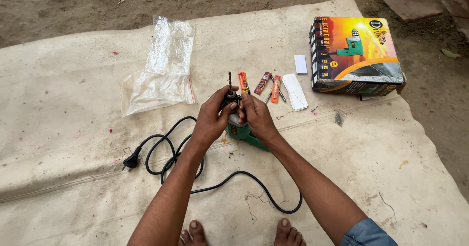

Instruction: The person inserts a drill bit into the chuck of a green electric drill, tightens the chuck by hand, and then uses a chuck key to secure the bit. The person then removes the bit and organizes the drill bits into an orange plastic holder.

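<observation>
The green electric drill (243, 131) stands nose-up over the pale floor mat (73, 129), its black cord (205, 177) coiled to the left, so the chuck (230, 98) and upright drill bit (229, 79) face the person. The left hand (213, 118) curls around the chuck; the right hand (255, 116) clasps the body, both forearms reaching forward. Further right lie 3 small packets (261, 85) and a cardboard box (355, 55).

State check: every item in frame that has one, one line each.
drill: held, bit pointing up
drill bit: seated in chuck, upright
left hand: gripping the chuck
right hand: on the drill body
plug: unplugged, on the mat
cord: loose, looped
plastic bag: empty, flat
box: lying flat; cannot tell if open
</observation>
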